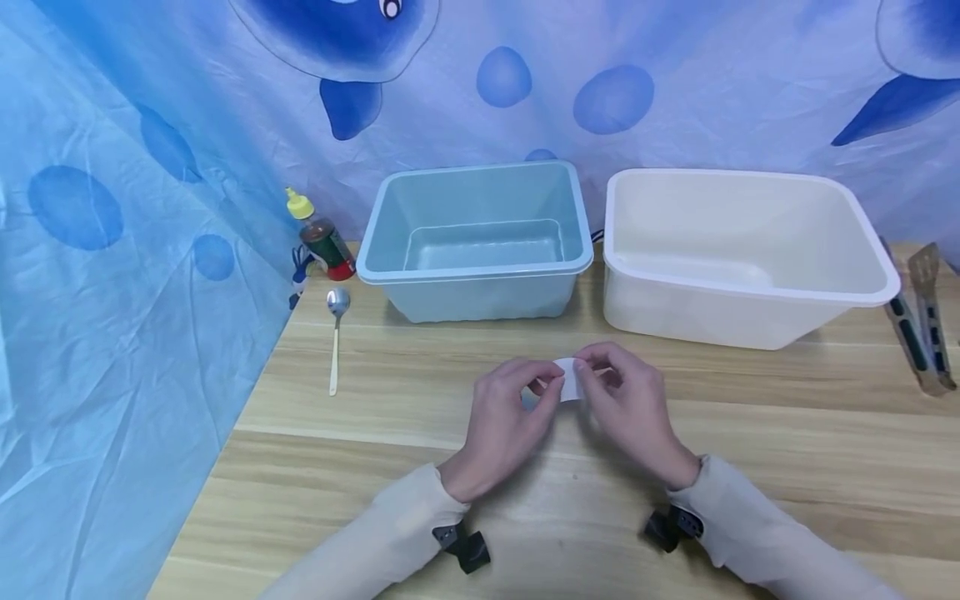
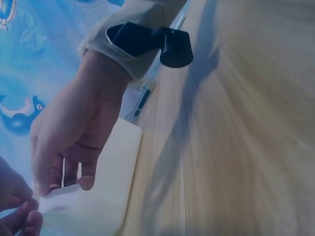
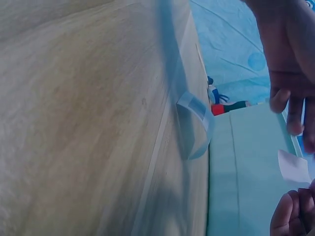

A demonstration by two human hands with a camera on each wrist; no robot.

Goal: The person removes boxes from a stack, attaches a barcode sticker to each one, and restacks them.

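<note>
A small white piece of paper is held up between both hands over the wooden table. My left hand pinches its left edge between thumb and fingertips. At the other edge, my right hand pinches it too. The left wrist view shows the paper slightly bent below the right fingers. On the table under the hands, a clear curved strip appears in the right wrist view; its exact kind cannot be told.
Behind the hands stand a light blue bin and a white bin. A spoon lies left, near a yellow-capped bottle. Metal tongs lie at the far right. A blue patterned curtain hangs behind and left.
</note>
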